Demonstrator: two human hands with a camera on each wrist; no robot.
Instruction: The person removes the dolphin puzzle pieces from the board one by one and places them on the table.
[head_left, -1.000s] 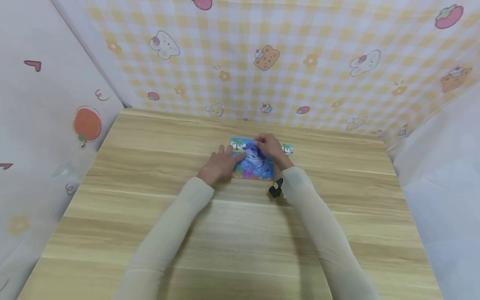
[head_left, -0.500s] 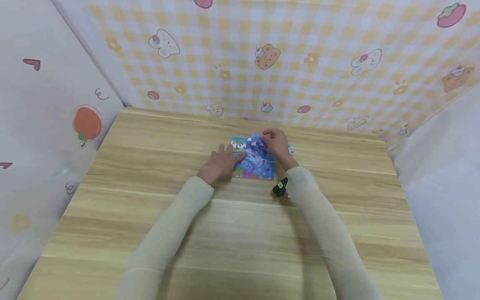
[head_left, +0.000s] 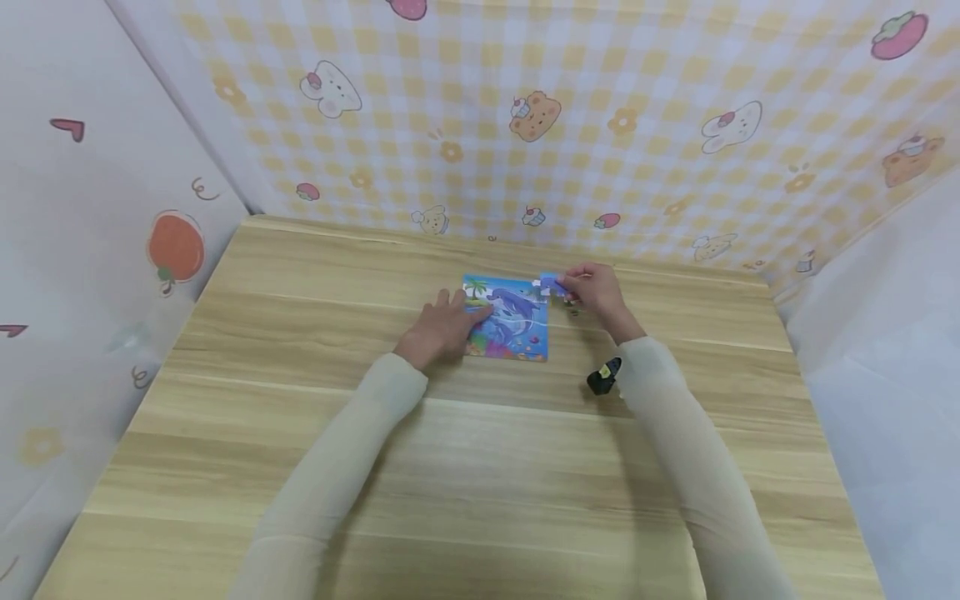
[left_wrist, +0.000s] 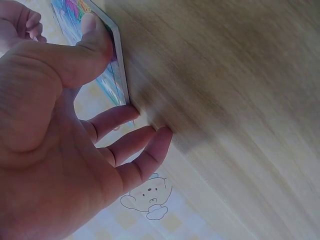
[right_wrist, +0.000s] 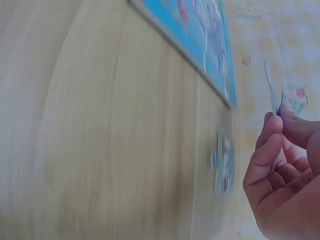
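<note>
Ideally the left hand [head_left: 441,327] presses flat on the dolphin puzzle board's [head_left: 506,317] left edge while the right hand [head_left: 594,290], pinching a blue puzzle piece [head_left: 550,283] just right of that board, lowers it level on the desk [head_left: 300,400].

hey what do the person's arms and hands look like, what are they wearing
Both arms are covered from wrist upward by long, close-fitting pale beige sleeves of thin, smooth fabric. The left hand and right hand are bare: no gloves, and no rings that show. A small black device with a yellow-green mark sits at the right wrist. No matching device shows on the left wrist in the head view.
</note>
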